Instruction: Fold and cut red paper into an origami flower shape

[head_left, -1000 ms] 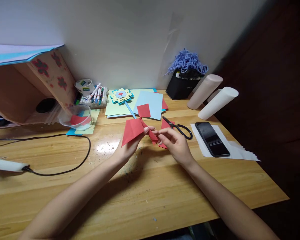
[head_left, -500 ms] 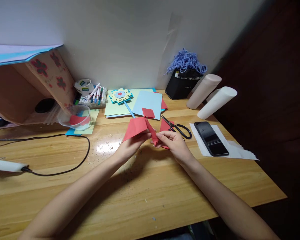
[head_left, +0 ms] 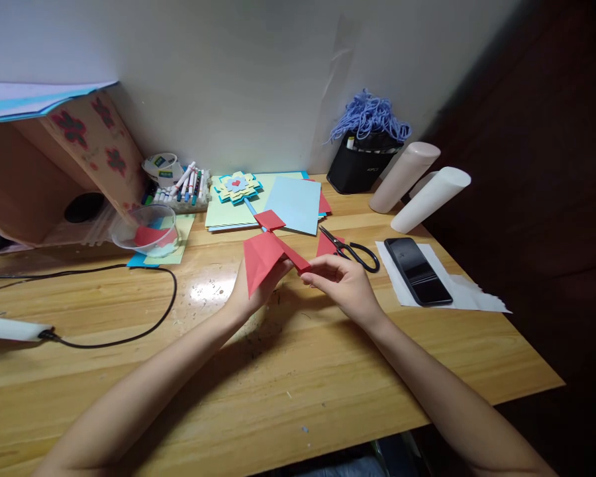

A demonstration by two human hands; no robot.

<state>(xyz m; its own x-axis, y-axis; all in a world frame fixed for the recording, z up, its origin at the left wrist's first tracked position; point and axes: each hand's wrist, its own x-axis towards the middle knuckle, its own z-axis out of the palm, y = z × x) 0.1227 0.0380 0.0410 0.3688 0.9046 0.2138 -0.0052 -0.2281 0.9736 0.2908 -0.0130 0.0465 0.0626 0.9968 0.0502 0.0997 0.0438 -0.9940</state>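
Both hands hold a folded red paper piece (head_left: 263, 255) above the middle of the desk. My left hand (head_left: 251, 295) is closed on its left part from beneath, with most of the fingers hidden behind the paper. My right hand (head_left: 342, 285) pinches the narrow right end between thumb and fingers. A small red flap stands at the top of the paper. Just beyond lies a layered paper flower (head_left: 237, 187) with a red heart at its centre and a blue stem. Black-handled scissors (head_left: 350, 250) rest by my right hand, partly over a red paper scrap (head_left: 329, 243).
Coloured sheets (head_left: 295, 204) lie against the wall. Markers (head_left: 189, 185), a clear plastic bowl (head_left: 144, 228) and a cardboard box (head_left: 97, 146) are at left, with a black cable (head_left: 176, 291). Right are a pen case with yarn (head_left: 360, 169), two pale cylinders (head_left: 430, 199) and a phone (head_left: 418, 271).
The red paper has turned in my hands: its top flap swung left and its narrow strip now slants down to the right. My right hand has shifted its pinch to the strip's end.
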